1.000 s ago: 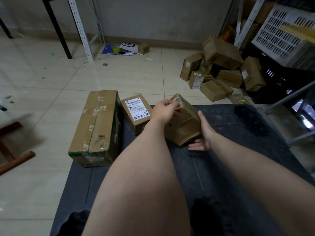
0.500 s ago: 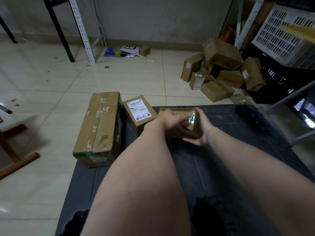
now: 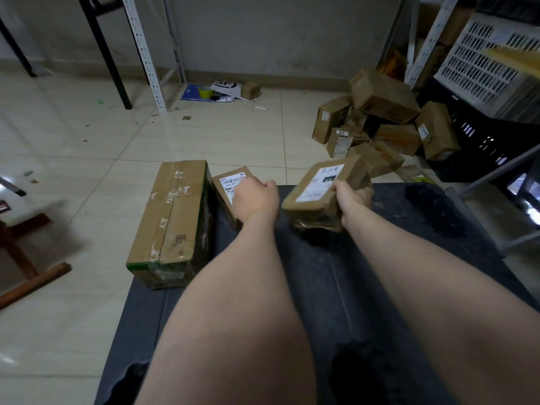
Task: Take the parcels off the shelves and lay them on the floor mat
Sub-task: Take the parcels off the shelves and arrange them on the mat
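A taped brown parcel [image 3: 315,194] with a white label is gripped by the right hand [image 3: 352,200] and held tilted above the dark floor mat [image 3: 350,287]; the left hand [image 3: 257,197] is seen with fingers curled over a small labelled box [image 3: 226,182], set just beside a large taped carton [image 3: 175,217]; a heap of parcels [image 3: 382,97] is seen by the shelving.

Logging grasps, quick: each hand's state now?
Left hand: closed fist, nothing visibly held.
Right hand: gripping the brown taped cardboard parcel with white label.
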